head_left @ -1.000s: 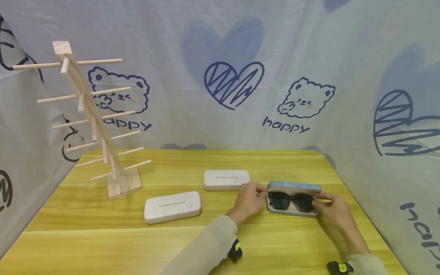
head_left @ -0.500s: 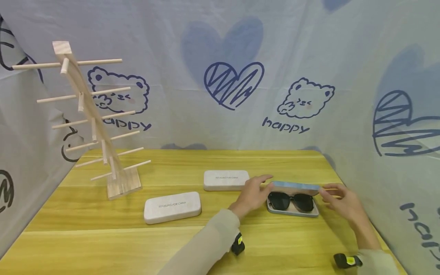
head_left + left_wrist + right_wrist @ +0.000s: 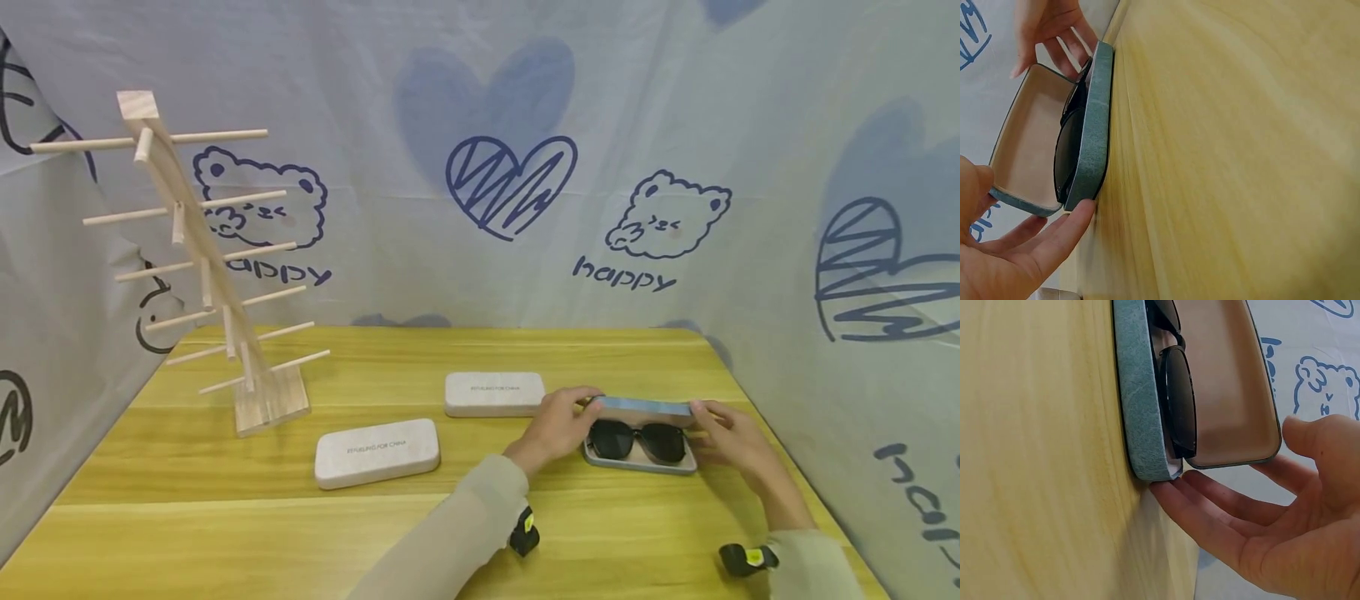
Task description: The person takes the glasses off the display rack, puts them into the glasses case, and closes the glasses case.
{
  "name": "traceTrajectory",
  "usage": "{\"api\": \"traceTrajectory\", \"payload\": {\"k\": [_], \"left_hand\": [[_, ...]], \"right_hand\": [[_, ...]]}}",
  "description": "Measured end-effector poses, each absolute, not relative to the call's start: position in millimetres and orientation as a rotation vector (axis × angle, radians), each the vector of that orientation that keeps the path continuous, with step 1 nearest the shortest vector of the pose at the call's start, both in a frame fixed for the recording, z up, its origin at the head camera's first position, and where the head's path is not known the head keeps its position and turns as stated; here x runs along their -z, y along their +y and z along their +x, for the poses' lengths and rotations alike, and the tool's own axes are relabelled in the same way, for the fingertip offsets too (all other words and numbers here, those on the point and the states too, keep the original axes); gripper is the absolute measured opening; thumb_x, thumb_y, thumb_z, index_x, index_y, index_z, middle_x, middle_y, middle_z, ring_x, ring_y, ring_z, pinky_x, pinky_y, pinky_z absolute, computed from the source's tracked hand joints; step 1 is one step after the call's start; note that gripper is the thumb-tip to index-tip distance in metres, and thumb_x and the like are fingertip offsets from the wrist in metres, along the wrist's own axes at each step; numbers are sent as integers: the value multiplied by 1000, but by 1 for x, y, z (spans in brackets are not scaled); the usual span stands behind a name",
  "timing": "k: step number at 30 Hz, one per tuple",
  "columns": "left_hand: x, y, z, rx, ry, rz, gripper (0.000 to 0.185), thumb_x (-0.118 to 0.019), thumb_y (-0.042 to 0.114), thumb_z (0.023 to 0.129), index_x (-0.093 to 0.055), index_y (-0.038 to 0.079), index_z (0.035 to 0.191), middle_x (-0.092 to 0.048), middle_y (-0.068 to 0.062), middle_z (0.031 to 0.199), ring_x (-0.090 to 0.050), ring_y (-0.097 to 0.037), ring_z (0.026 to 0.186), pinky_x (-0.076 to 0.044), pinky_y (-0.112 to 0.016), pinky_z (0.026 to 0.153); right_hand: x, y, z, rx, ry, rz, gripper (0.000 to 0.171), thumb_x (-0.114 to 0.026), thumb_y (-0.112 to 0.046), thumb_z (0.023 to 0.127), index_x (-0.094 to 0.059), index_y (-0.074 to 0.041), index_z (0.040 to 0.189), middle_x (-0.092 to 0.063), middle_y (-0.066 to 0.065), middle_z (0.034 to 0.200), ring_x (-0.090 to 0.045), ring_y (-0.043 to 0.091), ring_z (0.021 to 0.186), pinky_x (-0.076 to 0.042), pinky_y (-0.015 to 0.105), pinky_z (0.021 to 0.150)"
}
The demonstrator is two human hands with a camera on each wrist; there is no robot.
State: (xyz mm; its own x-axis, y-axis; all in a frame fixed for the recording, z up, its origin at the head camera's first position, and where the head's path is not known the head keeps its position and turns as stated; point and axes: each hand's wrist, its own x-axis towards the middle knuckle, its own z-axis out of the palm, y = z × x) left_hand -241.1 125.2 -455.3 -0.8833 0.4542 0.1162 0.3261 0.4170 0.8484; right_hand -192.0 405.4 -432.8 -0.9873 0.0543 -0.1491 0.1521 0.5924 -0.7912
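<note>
An open glasses case [image 3: 645,407], blue-green outside and beige inside, lies at the table's right with its lid raised. Black sunglasses [image 3: 662,442] with dark lenses sit folded in its base. My left hand [image 3: 557,427] holds the left end, its thumb at the lid's edge and a fingertip touching the base in the left wrist view. At the opposite end my right hand [image 3: 738,442] grips the lid's corner between thumb and fingers; in the right wrist view its lower fingers [image 3: 1200,519] reach the end of the base [image 3: 1138,394].
Two closed white glasses cases, one in front [image 3: 377,452] and one farther back [image 3: 495,394], lie left of my hands. A wooden peg rack [image 3: 198,242] stands at the table's left. Patterned cloth [image 3: 510,100] surrounds the table [image 3: 300,542].
Both hands have moved from the sunglasses and the case's sides up to the lid's ends. The lid has tilted slightly forward. The sunglasses now lie untouched in the base.
</note>
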Motion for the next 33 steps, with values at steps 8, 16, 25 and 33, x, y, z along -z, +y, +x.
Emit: {"api": "traceTrajectory", "payload": {"k": [8, 16, 25, 33], "left_hand": [[453, 124, -241, -1459, 2514, 687, 36, -50, 35, 110, -64, 22, 140, -66, -6, 139, -68, -21, 118, -57, -28, 86], [455, 122, -240, -1499, 2445, 671, 35, -53, 34, 109, -66, 21, 138, -66, -7, 137, -69, -12, 92, -52, -22, 65], [451, 123, -237, -1536, 2404, 603, 28, -60, 29, 106, -71, 21, 131, -65, -4, 141, -62, -11, 92, -49, -22, 65], [450, 121, -235, -1600, 2298, 583, 25, -63, 20, 104, -72, 19, 127, -65, -6, 136, -50, -10, 58, -44, -22, 51]], "right_hand": [[431, 404, -191, 1391, 2618, 253, 81, -43, -52, 108, -29, 12, 156, -50, 43, 142, -68, 45, 118, -65, 43, 83], [430, 408, -189, 1422, 2544, 228, 80, -45, -49, 109, -25, 12, 157, -49, 42, 144, -70, 38, 117, -65, 41, 84], [431, 411, -186, 1469, 2508, 182, 73, -47, -41, 110, -28, 14, 154, -57, 40, 137, -74, 25, 106, -65, 39, 83], [430, 413, -185, 1532, 2449, 153, 64, -54, -34, 108, -38, 13, 149, -66, 32, 129, -74, 20, 102, -65, 41, 85]]}}
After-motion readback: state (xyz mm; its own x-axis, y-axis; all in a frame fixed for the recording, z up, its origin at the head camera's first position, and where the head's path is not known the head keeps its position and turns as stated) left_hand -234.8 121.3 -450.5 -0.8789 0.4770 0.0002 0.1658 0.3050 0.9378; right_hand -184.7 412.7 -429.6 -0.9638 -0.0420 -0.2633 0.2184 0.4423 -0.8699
